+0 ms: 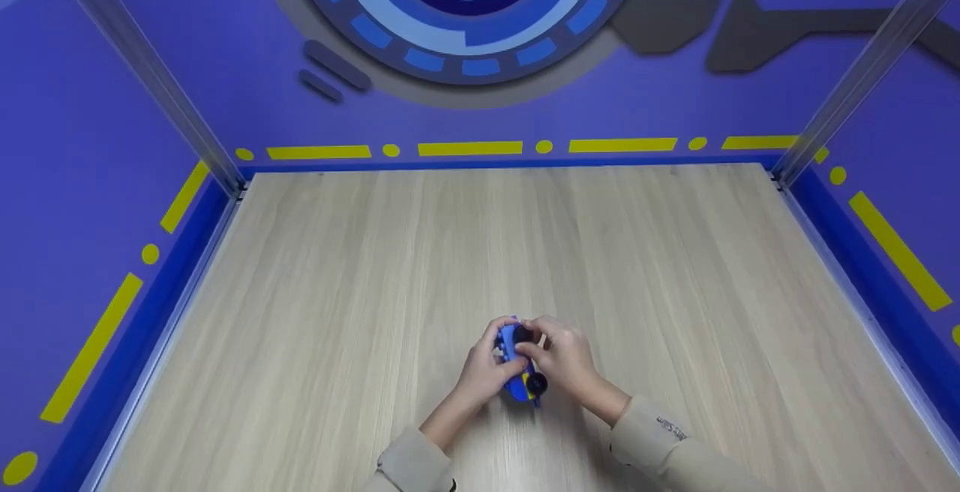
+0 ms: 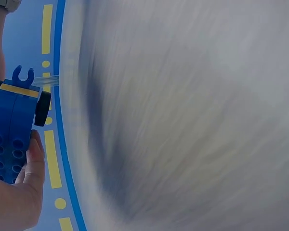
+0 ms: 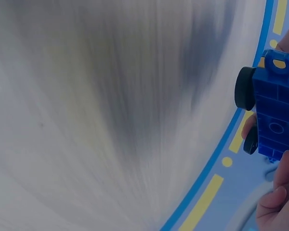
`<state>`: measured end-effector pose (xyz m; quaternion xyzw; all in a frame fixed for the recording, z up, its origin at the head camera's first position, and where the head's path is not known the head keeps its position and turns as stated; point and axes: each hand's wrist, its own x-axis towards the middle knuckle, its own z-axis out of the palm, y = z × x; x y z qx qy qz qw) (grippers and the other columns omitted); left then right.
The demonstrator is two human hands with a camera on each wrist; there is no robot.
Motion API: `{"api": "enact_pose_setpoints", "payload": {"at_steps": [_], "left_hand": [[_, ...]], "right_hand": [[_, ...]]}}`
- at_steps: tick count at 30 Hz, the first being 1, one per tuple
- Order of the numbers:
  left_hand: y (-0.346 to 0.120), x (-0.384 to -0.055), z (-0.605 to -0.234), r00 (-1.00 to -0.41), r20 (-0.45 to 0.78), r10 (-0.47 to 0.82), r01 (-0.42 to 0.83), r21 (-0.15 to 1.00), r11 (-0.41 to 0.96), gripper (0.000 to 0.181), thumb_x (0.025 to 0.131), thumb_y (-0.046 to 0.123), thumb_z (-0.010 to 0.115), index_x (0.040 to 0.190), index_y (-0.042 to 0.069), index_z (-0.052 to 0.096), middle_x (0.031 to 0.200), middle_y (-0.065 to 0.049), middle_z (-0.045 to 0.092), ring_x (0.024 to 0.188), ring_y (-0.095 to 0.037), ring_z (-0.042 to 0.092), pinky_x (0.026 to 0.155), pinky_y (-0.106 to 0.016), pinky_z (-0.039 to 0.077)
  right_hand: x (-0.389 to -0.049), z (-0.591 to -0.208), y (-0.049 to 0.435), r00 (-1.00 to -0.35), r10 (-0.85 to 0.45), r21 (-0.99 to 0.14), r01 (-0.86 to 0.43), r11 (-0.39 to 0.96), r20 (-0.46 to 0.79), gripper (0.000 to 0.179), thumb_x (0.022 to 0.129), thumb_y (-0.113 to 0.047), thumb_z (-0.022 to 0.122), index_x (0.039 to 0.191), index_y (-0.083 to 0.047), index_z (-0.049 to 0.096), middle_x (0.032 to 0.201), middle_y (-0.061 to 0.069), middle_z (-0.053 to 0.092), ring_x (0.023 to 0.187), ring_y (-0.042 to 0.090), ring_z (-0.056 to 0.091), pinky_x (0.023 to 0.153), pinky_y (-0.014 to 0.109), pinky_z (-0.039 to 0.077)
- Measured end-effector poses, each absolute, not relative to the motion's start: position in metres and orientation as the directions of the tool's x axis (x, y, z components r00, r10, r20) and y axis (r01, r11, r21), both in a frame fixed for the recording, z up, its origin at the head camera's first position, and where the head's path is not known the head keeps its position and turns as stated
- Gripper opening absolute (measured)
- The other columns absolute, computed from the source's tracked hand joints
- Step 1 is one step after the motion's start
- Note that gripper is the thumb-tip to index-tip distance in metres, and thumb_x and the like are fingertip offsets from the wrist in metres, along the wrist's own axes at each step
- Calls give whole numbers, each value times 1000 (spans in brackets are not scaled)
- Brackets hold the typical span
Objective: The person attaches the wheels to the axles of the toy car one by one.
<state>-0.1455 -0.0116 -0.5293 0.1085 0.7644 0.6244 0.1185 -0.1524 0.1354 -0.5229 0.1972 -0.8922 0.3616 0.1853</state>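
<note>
A small blue toy car built of studded blocks is held off the table between both hands. My left hand grips it from the left, its thumb across the body. At the far end, my right hand pinches a black wheel between thumb and fingers. Another black wheel shows at the near end, beside a yellow strip. The left wrist view shows the car's studs and an open blue hook. In the right wrist view, its blue underside and a ring-shaped loop appear.
A wood-grain tabletop lies under the hands. Blue-purple panels with yellow markings stand along the back and both sides, joined by metal posts at the back corners.
</note>
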Motion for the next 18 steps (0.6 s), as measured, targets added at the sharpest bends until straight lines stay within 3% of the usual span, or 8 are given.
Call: {"api": "enact_pose_setpoints", "payload": {"at_steps": [7, 18], "left_hand": [[-12, -137, -502, -947, -27, 319, 49, 972, 230, 50, 79, 6, 59, 124, 8, 39, 122, -22, 49, 106, -34, 52, 81, -45, 47], [-12, -135, -499, -949, -10, 314, 76, 963, 259, 49, 80, 6, 59, 125, 7, 39, 123, -22, 49, 109, -35, 51, 85, -47, 45]], "right_hand": [[-153, -522, 135, -851, -216, -572, -490, 658, 480, 22, 69, -12, 73, 88, -4, 66, 73, 2, 66, 59, 6, 56, 52, 16, 45], [-153, -517, 135, -888, -211, -607, -438, 663, 410, 20, 71, -14, 71, 88, -4, 66, 72, 2, 66, 60, 6, 56, 53, 18, 45]]}}
